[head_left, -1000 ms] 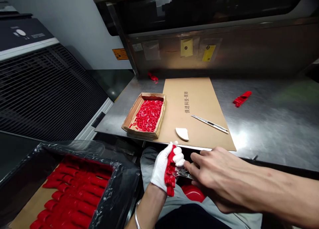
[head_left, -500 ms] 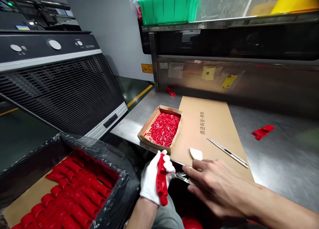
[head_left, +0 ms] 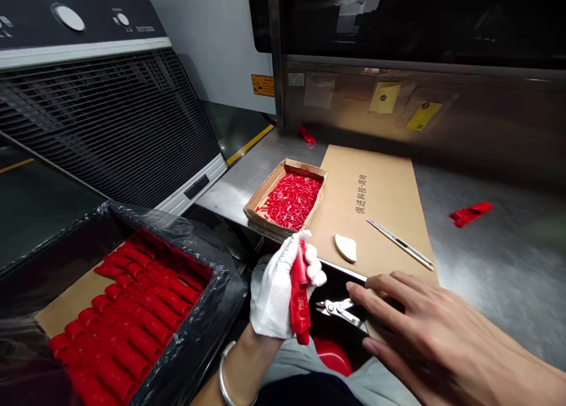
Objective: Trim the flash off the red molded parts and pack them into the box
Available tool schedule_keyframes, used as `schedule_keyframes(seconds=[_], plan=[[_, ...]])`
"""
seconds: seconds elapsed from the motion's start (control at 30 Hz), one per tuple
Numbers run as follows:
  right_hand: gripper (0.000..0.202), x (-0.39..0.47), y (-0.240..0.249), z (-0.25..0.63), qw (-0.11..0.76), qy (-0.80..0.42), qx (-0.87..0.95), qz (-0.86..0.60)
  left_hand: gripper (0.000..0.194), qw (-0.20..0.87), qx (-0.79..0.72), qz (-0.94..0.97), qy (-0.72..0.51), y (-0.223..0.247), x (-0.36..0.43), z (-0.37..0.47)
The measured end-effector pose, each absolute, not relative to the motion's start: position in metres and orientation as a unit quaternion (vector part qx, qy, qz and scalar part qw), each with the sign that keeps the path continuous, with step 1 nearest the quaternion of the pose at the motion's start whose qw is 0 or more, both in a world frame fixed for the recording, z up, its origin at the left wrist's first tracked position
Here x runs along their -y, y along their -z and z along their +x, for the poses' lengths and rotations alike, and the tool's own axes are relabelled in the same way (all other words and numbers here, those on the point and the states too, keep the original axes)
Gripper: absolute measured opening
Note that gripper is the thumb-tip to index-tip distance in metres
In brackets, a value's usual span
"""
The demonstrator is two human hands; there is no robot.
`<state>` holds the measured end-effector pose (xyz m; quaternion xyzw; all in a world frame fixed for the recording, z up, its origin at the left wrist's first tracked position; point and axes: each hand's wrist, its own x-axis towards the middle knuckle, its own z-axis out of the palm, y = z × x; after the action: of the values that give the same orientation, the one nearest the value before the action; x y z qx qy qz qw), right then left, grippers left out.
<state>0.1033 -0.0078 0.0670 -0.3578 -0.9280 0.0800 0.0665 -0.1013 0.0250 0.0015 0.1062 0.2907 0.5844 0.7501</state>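
My left hand (head_left: 276, 291), in a white glove, is closed around a red plastic part (head_left: 300, 294) that stands nearly upright in front of my lap. My right hand (head_left: 409, 323) is bare and grips a pair of small metal nippers (head_left: 338, 310). Their jaws are parted and point at the red part, a small gap away from it; most of the handles are hidden by my fingers. Just beyond my hands, a shallow cardboard tray (head_left: 251, 214) full of small red plastic scraps (head_left: 294, 201) sits at the bench edge.
A box lined with black plastic (head_left: 216, 312) holds rows of red parts (head_left: 145, 312) at left. On the cardboard sheet (head_left: 384, 188) lie a craft knife (head_left: 400, 244) and a white wedge-shaped piece (head_left: 345, 248). Single red parts rest at right (head_left: 471, 214) and at the back (head_left: 306, 135) of the metal bench.
The nippers have drawn back to the right, from touching or nearly touching the red part to a visible gap. The left hand still holds the part. The view has tilted down.
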Motion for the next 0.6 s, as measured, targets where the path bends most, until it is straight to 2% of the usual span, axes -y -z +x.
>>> schedule_keyframes(seconds=[0.33,0.6], plan=[[0.030,0.011,-0.067,0.098,0.094,-0.045,0.929,-0.354,0.022,0.749,-0.300,0.188,-0.560,-0.012,-0.012,-0.087],[0.039,0.011,-0.061,0.097,0.069,0.105,0.928,-0.350,0.022,0.735,-0.344,0.208,-0.545,-0.010,-0.019,-0.075]])
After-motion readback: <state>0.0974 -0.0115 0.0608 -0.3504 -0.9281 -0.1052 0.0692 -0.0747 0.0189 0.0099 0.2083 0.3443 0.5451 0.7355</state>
